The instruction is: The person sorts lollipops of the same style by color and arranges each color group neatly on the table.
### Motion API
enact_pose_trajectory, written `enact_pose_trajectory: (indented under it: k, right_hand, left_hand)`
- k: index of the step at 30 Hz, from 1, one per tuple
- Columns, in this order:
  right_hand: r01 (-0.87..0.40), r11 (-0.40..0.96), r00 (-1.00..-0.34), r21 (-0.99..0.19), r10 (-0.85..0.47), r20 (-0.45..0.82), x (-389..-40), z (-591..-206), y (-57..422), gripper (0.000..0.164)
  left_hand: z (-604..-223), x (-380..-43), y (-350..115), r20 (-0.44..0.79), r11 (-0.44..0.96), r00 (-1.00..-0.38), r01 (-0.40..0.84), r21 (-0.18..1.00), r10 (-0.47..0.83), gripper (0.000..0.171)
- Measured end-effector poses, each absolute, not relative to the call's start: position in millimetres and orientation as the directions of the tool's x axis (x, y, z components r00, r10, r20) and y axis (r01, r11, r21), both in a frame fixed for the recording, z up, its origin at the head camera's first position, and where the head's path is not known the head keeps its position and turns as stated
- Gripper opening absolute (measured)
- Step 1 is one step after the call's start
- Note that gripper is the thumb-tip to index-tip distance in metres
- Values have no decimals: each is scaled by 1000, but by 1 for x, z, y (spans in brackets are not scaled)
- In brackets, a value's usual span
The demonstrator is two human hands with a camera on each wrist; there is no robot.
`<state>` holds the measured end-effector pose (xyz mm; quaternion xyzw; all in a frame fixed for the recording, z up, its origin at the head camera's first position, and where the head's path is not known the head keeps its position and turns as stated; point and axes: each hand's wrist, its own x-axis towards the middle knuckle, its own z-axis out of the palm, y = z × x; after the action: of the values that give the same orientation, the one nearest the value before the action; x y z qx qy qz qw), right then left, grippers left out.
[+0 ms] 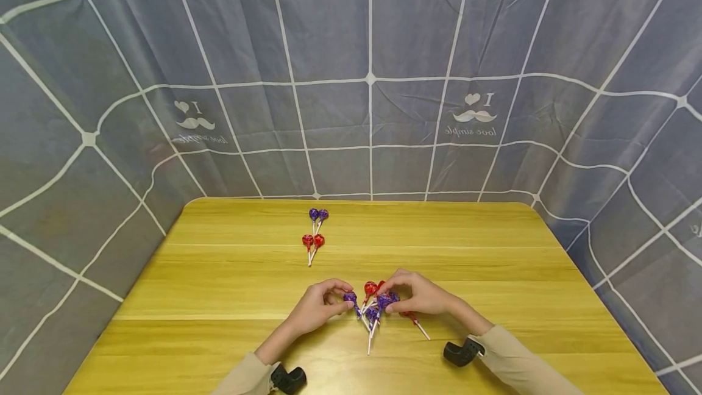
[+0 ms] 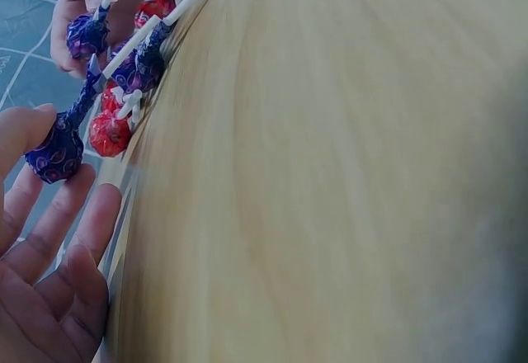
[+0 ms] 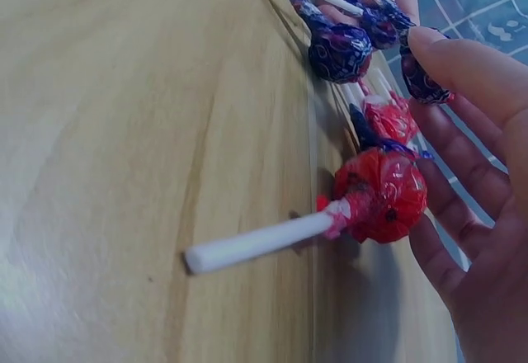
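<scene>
My left hand pinches the wrapped head of a purple lollipop between thumb and fingertips, its white stick angled toward the pile. On the other side of the pile, my right hand pinches another purple lollipop by its head, the stick pointing down toward me. Between the hands lie a red lollipop and a purple lollipop, with more heads and sticks crossing. Below the right palm a red lollipop rests on the table, its stick pointing outward.
Farther back on the wooden table lie two purple lollipops side by side, with two red lollipops just in front of them. A grey curtain with white grid lines hangs behind the table and along its sides.
</scene>
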<state>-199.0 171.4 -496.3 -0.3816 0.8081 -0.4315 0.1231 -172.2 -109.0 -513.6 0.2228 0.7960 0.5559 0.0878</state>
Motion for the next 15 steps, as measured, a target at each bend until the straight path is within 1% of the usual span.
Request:
enact_pose_trajectory:
  k: [5,8,15]
  right_hand:
    - [-477,325,-690,-817,-714,119,-197,-495,169,32]
    - [-448,334,-708,-829,-699,101,-197,-493,169,34]
    - [-423,299,-728,-855,-675,124,-201,-493,165,34]
  left_hand:
    - [-508,-170,-105,101,287,-889,249,925,447,31]
    - [-497,-165,-102,97,281,-890,242,929,446,31]
    - [-470,-156,-100,82,263,-893,216,940,443,32]
